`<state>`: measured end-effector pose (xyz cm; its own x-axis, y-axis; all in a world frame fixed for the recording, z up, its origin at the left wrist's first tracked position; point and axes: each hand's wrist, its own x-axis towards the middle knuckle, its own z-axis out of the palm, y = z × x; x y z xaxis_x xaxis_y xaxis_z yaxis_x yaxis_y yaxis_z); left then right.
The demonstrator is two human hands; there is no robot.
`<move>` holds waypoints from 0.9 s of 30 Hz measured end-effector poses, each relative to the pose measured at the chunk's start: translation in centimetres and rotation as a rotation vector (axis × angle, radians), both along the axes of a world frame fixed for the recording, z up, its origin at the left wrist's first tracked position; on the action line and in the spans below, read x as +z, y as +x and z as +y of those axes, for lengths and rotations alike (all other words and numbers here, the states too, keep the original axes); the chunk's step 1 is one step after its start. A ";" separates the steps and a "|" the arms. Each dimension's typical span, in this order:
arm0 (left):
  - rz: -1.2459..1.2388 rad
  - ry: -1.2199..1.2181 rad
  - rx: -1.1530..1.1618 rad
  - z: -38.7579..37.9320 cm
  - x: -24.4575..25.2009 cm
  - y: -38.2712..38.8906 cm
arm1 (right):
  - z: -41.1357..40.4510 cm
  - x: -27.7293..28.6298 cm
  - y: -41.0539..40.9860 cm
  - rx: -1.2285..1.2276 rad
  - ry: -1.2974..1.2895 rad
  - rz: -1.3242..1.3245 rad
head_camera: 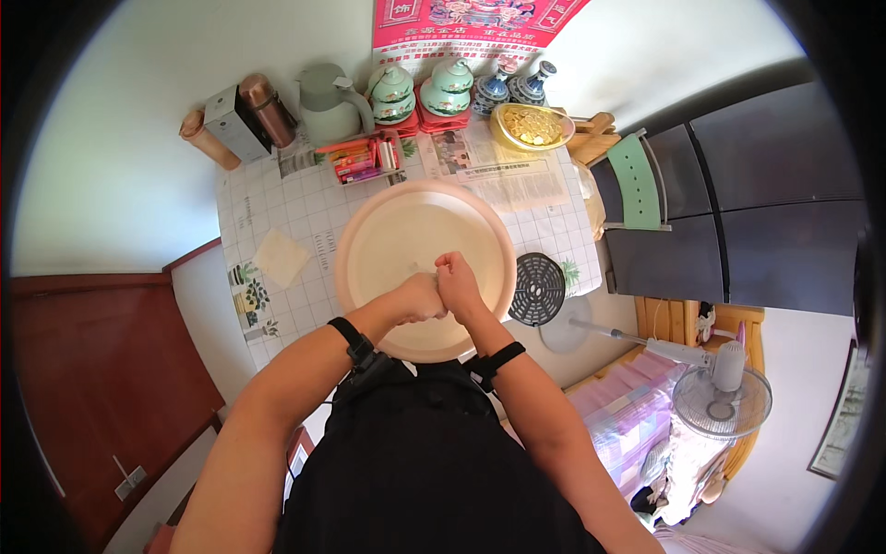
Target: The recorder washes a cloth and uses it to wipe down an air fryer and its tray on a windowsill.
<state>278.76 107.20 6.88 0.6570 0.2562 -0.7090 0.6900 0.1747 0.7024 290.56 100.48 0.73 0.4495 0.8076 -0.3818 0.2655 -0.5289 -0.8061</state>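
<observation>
My left hand (421,298) and my right hand (457,285) meet knuckle to knuckle above a round pale pink basin (353,208). Both are curled into fists. A small pale bit shows between them, but whatever they may hold is hidden by the fingers. The basin has a cream-coloured inside and appears to hold clear water. It stands at the table's near edge, against my dark clothing. Left of the basin, a square cream cloth (282,257) lies flat on the tablecloth. To its right, a black slotted round rack (538,289) overhangs the table edge.
A checked tablecloth (291,201) covers the table. Along the back stand a thermos jug (331,104), a copper-coloured flask (266,111), gourd-shaped jars (446,90) and a box of pens (365,159). A bowl of gold-coloured pieces (533,128) sits behind a newspaper (526,181). A standing fan (722,401) is at right.
</observation>
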 end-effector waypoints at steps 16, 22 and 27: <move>-0.068 0.422 0.002 -0.4 -3.8 -1.4 | -0.4 3.1 2.0 -0.173 -0.114 0.515; -0.203 -0.991 0.365 0.5 -1.7 -1.7 | -1.6 6.3 2.6 -0.189 0.056 1.144; -0.310 -1.369 0.425 -0.5 -0.3 -1.4 | -1.2 6.2 2.9 -0.074 0.164 1.200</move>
